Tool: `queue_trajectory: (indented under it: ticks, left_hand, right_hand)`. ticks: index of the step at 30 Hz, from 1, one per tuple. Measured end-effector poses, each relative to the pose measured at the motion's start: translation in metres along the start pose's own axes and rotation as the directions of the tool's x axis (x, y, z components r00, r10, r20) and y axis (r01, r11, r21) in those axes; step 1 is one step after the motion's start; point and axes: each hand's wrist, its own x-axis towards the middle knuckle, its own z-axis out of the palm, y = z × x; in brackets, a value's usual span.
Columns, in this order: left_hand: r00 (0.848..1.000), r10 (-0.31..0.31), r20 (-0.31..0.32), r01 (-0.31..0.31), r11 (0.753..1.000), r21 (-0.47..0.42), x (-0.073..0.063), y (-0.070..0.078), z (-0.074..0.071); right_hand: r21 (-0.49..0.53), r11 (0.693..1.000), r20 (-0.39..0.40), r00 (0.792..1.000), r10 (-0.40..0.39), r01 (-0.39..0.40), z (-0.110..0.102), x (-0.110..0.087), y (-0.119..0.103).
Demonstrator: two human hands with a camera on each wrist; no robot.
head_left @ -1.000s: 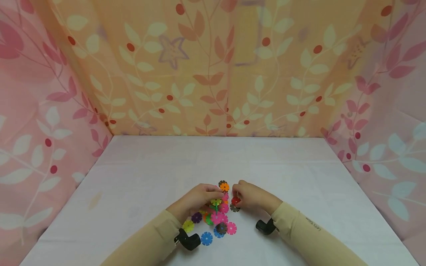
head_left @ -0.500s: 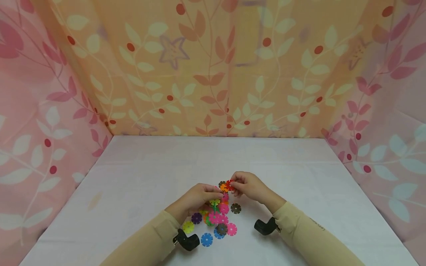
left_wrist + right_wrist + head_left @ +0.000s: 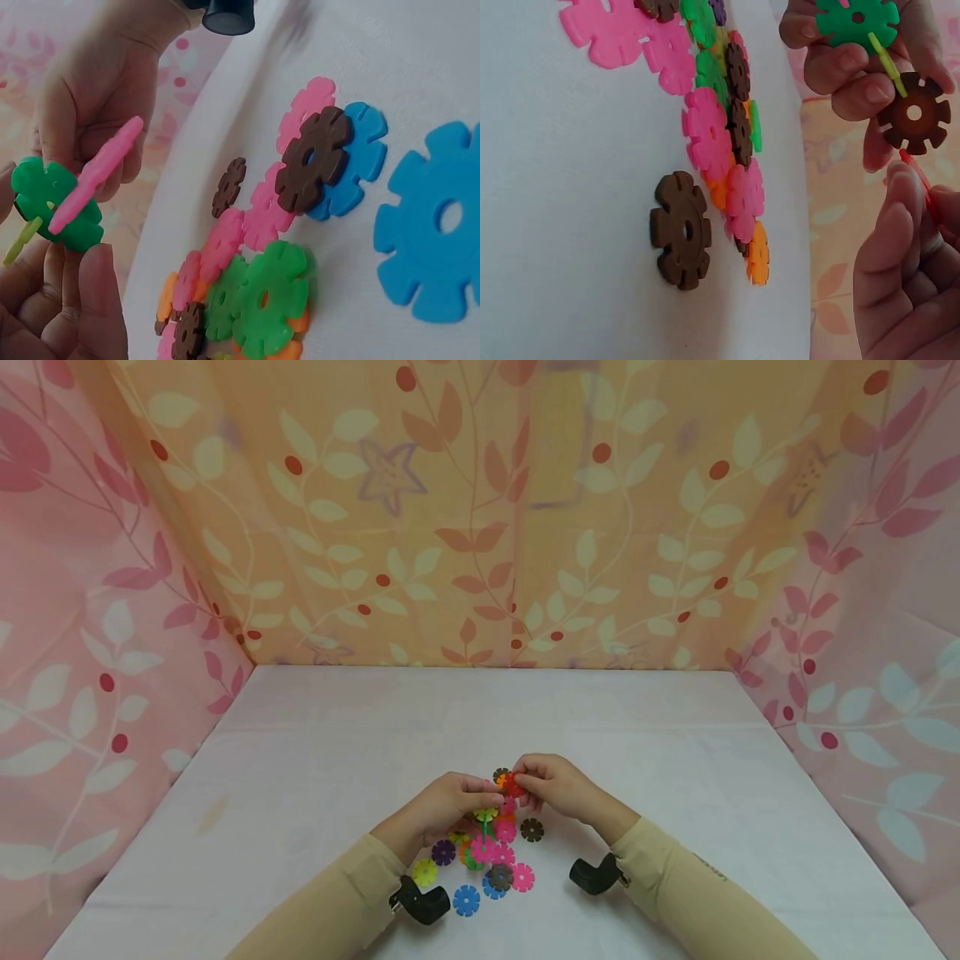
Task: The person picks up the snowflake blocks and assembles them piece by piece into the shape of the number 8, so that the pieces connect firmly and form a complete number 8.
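Observation:
My left hand [image 3: 442,810] holds a small chain of slotted plastic flower discs up over the table. In the chain a green disc [image 3: 874,30] is joined to a pink disc [image 3: 97,174] and a thin yellow disc [image 3: 885,61]; a brown disc [image 3: 932,112] sits at the yellow one's other end. Between thumb and fingers, my right hand [image 3: 561,785] pinches a red disc [image 3: 922,184]. Seen from the right wrist, its edge is right at the brown disc's lower rim. The red disc's far side is hidden by the fingers.
Loose discs lie in a pile below the hands, among them pink [image 3: 707,139] and green [image 3: 274,289] ones. A single brown disc [image 3: 671,232] lies to their right. Blue [image 3: 467,889], purple [image 3: 437,852] and yellow [image 3: 425,872] discs lie nearer the front. Patterned curtains [image 3: 480,527] surround the table [image 3: 337,735].
My right hand has picked the red disc up from beside the brown one on the table and brought it up and left to the chain. The left hand stays almost still.

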Motion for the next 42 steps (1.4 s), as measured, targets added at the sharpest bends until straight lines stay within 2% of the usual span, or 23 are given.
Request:
queue_trajectory:
  ticks: [4, 9, 16, 25, 28, 31, 33, 39, 42]
  left_hand:
    - [1.000, -0.001, 0.000, 0.001, 1.000, 0.003, 0.001, 0.000, -0.001]
    - [1.000, -0.003, 0.014, 0.002, 1.000, 0.010, 0.001, 0.000, -0.001]
    - [0.999, 0.036, 0.015, -0.037, 0.999, 0.025, 0.000, -0.001, -0.002]
    - [0.997, 0.056, -0.047, -0.055, 0.998, 0.018, -0.001, 0.002, 0.003]
    - [0.999, 0.046, -0.021, -0.046, 0.999, 0.014, 0.000, 0.001, 0.006]
    - [0.999, 0.034, 0.037, -0.034, 0.999, -0.017, 0.000, 0.002, 0.011]
    - [0.999, 0.023, 0.049, -0.021, 0.999, -0.040, 0.002, 0.002, 0.012]
    - [1.000, 0.005, -0.027, -0.005, 1.000, -0.001, 0.003, 0.005, 0.012]
    - [0.999, 0.007, -0.038, -0.007, 1.000, 0.001, 0.003, 0.005, 0.011]
  right_hand:
    - [0.006, 1.000, -0.020, 1.000, -0.020, 0.020, -0.001, -0.001, -0.001]
    - [0.027, 0.999, 0.008, 0.999, -0.031, 0.031, -0.001, 0.000, -0.002]
    - [0.070, 0.998, 0.033, 0.999, -0.008, 0.006, 0.004, 0.001, 0.000]
    - [0.127, 0.992, 0.001, 1.000, 0.013, -0.013, 0.008, 0.003, 0.001]
    - [0.097, 0.995, 0.011, 1.000, 0.014, -0.015, 0.008, 0.002, 0.000]
    - [0.018, 1.000, 0.030, 0.999, -0.009, 0.009, 0.007, 0.000, -0.003]
    - [-0.026, 0.999, 0.044, 0.999, -0.024, 0.025, 0.005, -0.001, -0.006]
    - [-0.066, 0.997, 0.086, 0.996, -0.035, 0.040, 0.002, -0.001, -0.011]
    - [-0.077, 0.996, 0.111, 0.994, -0.025, 0.034, 0.000, -0.001, -0.010]
